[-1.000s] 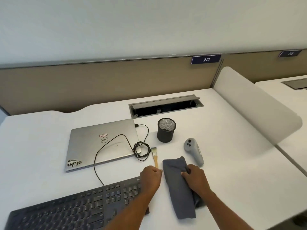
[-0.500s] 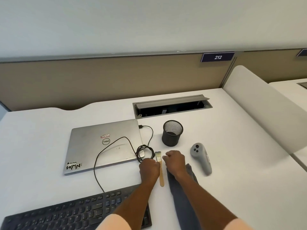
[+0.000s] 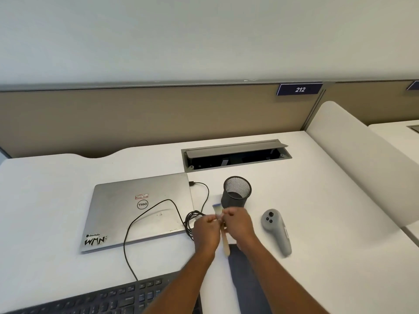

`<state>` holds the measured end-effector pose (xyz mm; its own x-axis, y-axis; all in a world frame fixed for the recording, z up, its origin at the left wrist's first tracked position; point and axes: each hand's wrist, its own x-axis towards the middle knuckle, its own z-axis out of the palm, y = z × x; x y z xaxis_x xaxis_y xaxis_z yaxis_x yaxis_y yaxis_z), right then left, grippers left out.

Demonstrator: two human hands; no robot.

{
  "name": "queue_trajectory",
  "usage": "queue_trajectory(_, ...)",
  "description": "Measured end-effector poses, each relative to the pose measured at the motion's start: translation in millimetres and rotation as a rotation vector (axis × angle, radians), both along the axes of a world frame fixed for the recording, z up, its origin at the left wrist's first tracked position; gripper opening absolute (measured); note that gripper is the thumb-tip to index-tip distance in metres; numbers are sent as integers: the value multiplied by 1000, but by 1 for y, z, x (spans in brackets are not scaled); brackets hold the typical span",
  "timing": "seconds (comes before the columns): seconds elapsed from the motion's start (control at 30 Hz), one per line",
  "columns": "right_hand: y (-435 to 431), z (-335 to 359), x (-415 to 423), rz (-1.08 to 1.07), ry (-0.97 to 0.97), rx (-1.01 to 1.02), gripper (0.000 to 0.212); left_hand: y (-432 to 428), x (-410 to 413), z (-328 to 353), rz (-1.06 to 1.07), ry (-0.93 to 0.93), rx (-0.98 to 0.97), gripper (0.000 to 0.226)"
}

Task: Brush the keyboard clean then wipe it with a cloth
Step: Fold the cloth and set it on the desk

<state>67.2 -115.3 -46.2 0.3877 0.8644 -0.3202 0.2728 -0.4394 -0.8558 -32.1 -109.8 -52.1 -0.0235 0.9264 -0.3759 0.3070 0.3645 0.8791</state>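
Behind brush (image 3: 225, 243): mesh cup (image 3: 237, 193); cable coil (image 3: 190, 219) beside left hand (image 3: 206, 230).

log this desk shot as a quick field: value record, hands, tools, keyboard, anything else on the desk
stage: brushing not yet begun
left hand: fingers curled on the brush neck, blurred
right hand: pinches the same neck from the other side
brush: between the hands, bristles toward the mesh cup, wooden handle toward the person
cloth: dark grey, on the desk, partly under the right forearm
keyboard: black, near edge, untouched
laptop: closed
controller: grey, right of the hands
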Motion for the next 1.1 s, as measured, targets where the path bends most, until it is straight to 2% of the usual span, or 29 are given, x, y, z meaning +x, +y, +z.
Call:
queue_trajectory(0.1,13,50,14,34,-92,161,22,18,6,38,-8,-34,198,8)
queue_trajectory(0.2,33,86,31,23,-220,304,16,44,18,72,-55,-48,359,13)
queue_trajectory(0.3,54,91,45,6,-208,355,11,69,29,86,-93,21,442,17)
queue_trajectory(0.43,67,81,55,-16,-163,353,13,88,36,78,-149,93,460,18)
queue_trajectory(0.77,93,73,73,-79,0,448,11,110,55,79,-98,20,507,15)
queue_trajectory(0.9,93,69,78,-11,-88,394,21,114,59,73,-118,59,473,17)
queue_trajectory(1.03,90,53,83,116,-247,276,10,112,55,58,-202,198,444,23)
queue_trajectory(1.1,87,46,84,163,-300,208,12,111,52,51,-224,256,431,23)
